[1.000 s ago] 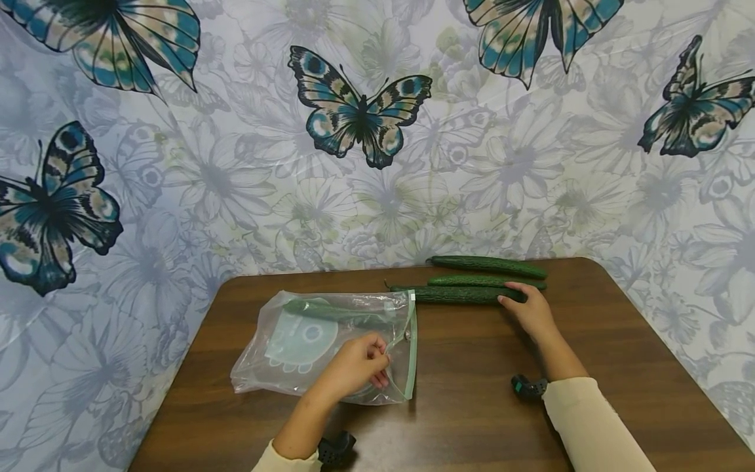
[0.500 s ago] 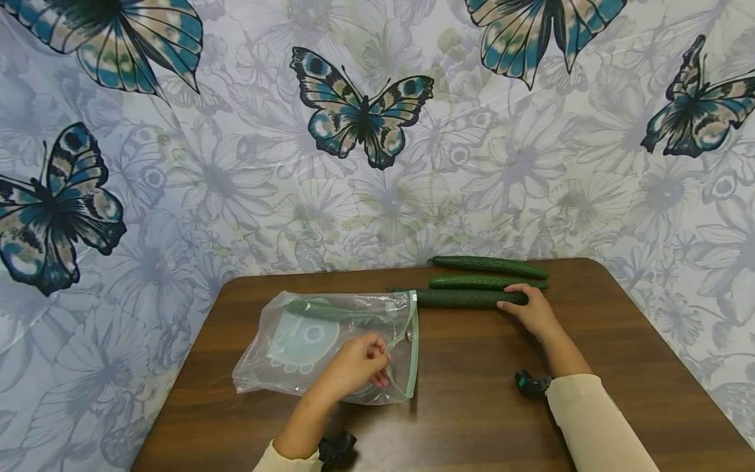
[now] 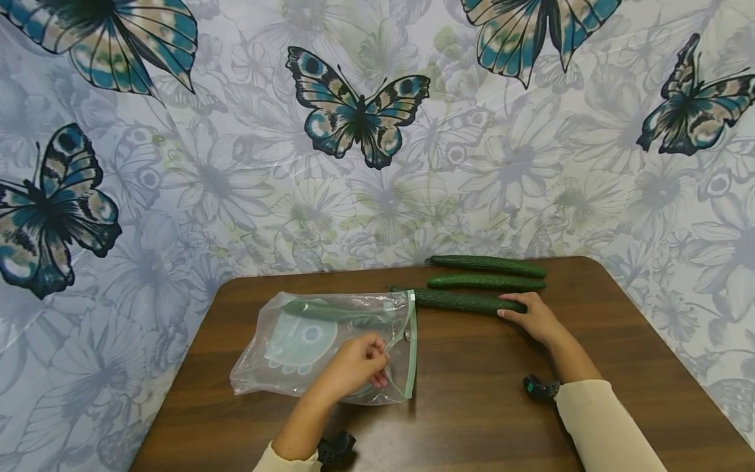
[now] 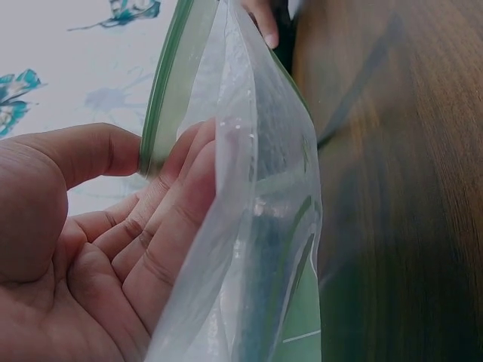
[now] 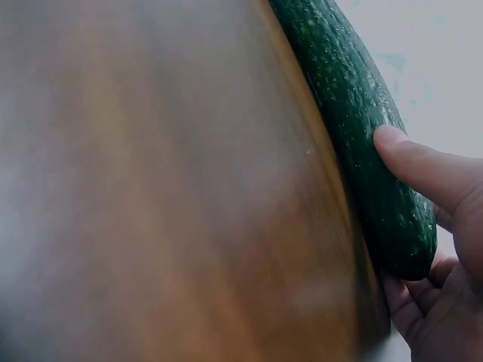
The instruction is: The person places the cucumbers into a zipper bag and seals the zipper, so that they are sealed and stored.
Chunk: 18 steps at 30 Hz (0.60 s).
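My right fingers (image 5: 423,166) have drawn the gripped end of the nearest cucumber (image 3: 460,301) toward me; it now slants, its gap from the middle cucumber (image 3: 472,282) widened at that end.

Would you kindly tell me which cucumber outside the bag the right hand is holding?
The front cucumber, partly hidden by the bag: the right hand grips its right end, while the middle cucumber and back cucumber lie unheld.

in the head view, the clear green-edged plastic bag (image 3: 411,354) hides part of the lowest unbagged dark green cucumber (image 3: 460,301). the right wrist view's top edge crops that cucumber; the brown wooden table (image 5: 166,211) blurs at left. the bare left hand (image 4: 98,256) is cut off lower left in its wrist view.
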Tool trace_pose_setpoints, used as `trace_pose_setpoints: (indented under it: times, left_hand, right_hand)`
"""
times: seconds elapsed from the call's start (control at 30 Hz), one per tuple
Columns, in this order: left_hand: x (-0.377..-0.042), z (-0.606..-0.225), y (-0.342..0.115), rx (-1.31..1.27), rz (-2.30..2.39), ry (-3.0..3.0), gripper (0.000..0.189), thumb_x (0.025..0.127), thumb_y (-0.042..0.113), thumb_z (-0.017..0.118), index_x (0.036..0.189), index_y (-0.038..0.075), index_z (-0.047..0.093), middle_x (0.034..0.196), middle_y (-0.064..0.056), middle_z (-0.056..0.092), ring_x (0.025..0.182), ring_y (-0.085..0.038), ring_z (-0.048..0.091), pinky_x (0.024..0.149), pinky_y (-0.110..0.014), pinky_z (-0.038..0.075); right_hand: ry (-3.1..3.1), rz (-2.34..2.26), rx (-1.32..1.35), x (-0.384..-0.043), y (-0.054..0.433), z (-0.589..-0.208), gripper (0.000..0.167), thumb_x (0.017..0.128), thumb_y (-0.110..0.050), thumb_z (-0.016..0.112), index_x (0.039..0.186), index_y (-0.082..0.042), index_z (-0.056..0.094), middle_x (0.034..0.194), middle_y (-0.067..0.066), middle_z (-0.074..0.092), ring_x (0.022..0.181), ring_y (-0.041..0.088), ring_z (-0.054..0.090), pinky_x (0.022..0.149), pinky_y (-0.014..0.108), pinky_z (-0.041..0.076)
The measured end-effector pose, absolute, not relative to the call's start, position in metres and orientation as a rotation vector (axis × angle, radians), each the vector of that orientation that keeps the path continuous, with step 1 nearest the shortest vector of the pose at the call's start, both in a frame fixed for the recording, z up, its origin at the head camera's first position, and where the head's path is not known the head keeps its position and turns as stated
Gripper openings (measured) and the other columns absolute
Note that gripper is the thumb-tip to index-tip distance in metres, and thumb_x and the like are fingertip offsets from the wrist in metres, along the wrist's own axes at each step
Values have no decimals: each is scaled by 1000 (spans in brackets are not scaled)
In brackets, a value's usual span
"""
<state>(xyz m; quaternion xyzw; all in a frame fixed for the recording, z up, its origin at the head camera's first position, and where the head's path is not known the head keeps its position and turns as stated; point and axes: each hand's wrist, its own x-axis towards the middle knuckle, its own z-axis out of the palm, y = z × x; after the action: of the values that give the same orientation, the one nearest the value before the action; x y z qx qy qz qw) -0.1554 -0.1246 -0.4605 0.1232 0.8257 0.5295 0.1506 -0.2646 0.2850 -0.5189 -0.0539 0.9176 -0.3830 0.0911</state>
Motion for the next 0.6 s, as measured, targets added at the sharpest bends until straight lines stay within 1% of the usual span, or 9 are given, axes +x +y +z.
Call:
trace_pose_setpoints:
  times: [0.1, 0.3, 0.4, 0.6]
  left_hand:
    - [-155, -461, -125, 351, 1528, 2367, 10, 97, 7, 59, 100, -3, 58, 73, -11, 70, 61, -22, 71, 58, -39, 63]
    - [-155, -461, -127, 348, 1533, 2366, 7, 97, 7, 60, 98, 0, 58, 73, -11, 70, 61, -23, 72, 57, -38, 63]
    - [-156, -461, -127, 355, 1535, 2366, 6, 96, 6, 60, 98, 0, 58, 73, -11, 70, 61, -23, 72, 57, -37, 63]
    - [-157, -462, -125, 354, 1531, 2369, 5, 96, 5, 59, 97, 1, 58, 72, -9, 70, 60, -22, 71, 56, -36, 62]
  right_hand:
    - [2748, -1130, -197, -258, 285, -520, 64, 96, -54, 62, 145, -12, 52, 152, 28, 31, 138, 55, 34, 108, 77, 30]
    - [2760, -1118, -208, -246, 284, -520, 61, 98, -53, 60, 140, -10, 53, 154, 29, 39, 141, 56, 34, 109, 75, 32]
    - [2755, -1118, -209, -240, 285, -516, 61, 99, -53, 58, 141, -10, 52, 154, 30, 41, 140, 57, 35, 108, 75, 33]
    - [2684, -1178, -211, -228, 287, -512, 64, 100, -54, 55, 150, -14, 48, 159, 28, 34, 144, 58, 29, 109, 78, 29]
